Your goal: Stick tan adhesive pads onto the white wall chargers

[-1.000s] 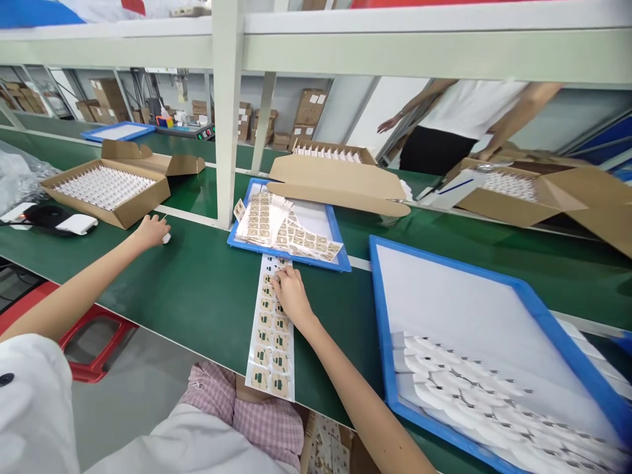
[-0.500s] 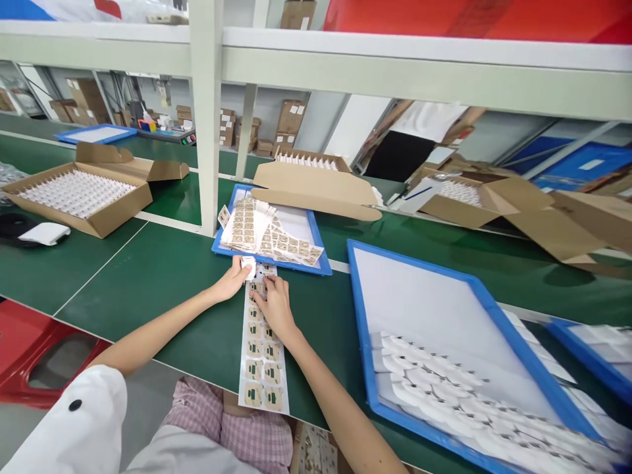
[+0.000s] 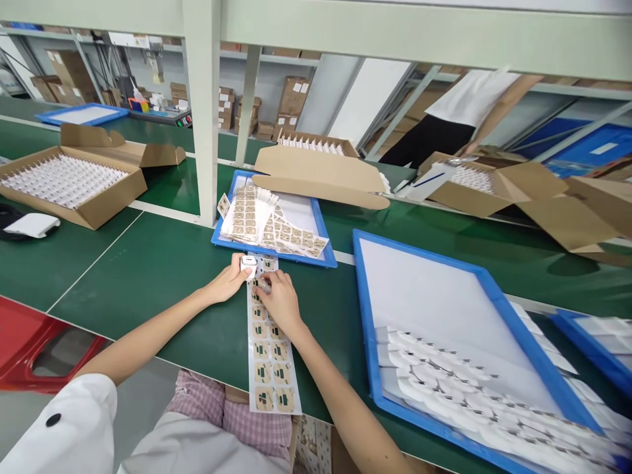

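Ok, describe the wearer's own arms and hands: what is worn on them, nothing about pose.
Both forearms are bare, with no gloves, rings, watch or wristband visible on the left hand or right hand. At the left shoulder a short white sleeve shows, carrying one small dark round button. The right arm's sleeve is out of view.

**Bright, even light, soft at the edges**

My counter (image 3: 148, 263) is evenly and brightly lit from overhead, and the green surface shows no harsh glare. Shadows are faint: a soft one sits under my right hand (image 3: 281, 303), a darker patch under the open cardboard box (image 3: 543, 197) at far right. The middle is sharp. Toward the edges the picture stretches and curves, and the white pieces in the blue tray (image 3: 368, 329) smear at lower right.
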A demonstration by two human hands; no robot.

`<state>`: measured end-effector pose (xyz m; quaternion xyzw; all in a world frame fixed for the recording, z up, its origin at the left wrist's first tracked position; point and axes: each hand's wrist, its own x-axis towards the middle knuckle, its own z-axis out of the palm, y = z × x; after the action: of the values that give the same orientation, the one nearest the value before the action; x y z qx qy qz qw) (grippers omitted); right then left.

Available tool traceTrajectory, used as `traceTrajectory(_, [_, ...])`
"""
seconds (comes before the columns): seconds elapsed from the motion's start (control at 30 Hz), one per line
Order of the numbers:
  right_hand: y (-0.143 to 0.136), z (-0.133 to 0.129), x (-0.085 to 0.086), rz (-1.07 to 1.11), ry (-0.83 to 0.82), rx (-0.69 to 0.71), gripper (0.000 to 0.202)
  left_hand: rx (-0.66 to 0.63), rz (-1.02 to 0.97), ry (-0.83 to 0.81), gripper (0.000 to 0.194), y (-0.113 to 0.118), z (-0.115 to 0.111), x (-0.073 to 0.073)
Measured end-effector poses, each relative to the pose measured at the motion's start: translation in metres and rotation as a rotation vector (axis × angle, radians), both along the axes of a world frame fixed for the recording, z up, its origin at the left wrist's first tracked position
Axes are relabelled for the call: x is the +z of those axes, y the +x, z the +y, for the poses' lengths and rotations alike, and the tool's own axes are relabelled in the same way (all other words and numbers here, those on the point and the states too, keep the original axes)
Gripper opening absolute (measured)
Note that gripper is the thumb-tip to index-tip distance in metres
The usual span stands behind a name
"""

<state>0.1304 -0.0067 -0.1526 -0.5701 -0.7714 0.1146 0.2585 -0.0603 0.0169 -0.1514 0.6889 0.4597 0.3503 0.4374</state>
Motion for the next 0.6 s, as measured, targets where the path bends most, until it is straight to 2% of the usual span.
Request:
traceTrajectory(0.1, [-0.002, 0.003, 0.002, 0.02, -0.022, -0.021, 0.013, 0.019, -0.003, -0.009, 0.049, -0.001, 0.0, -0.001])
traceTrajectory(0.4, [-0.005, -0.001, 0.013, 0.089, -0.077, -0.049, 0.025, 0.032, -0.016, -0.017, 0.046, 0.0, 0.0, 0.001])
traceTrajectory(0.6, [0.008, -0.014, 0.037, 0.215, -0.139, 0.076, 0.023, 0.018, -0.033, -0.007, 0.042, 0.001, 0.004, 0.0])
